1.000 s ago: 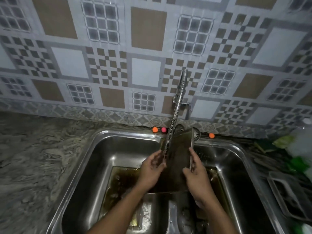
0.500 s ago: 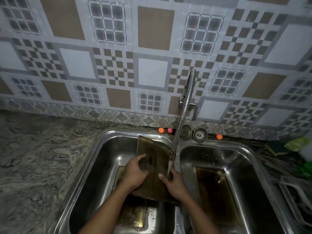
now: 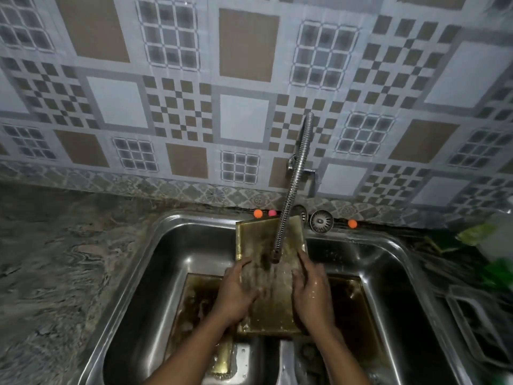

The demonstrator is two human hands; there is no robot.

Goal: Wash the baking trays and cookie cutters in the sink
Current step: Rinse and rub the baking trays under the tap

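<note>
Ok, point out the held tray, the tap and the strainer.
tray (image 3: 256, 237): head view, bare upper face.
tap (image 3: 292, 190): head view, middle of the hose.
strainer (image 3: 321, 221): head view, its centre.

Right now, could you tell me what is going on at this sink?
A person holds a rectangular brass-coloured metal baking tray under the flexible steel tap, above the double stainless-steel sink. The right hand grips the tray's right edge; the left hand lies on its wet face, blurred. Water falls on the tray. A dark tray lies in the left basin, another in the right.
</note>
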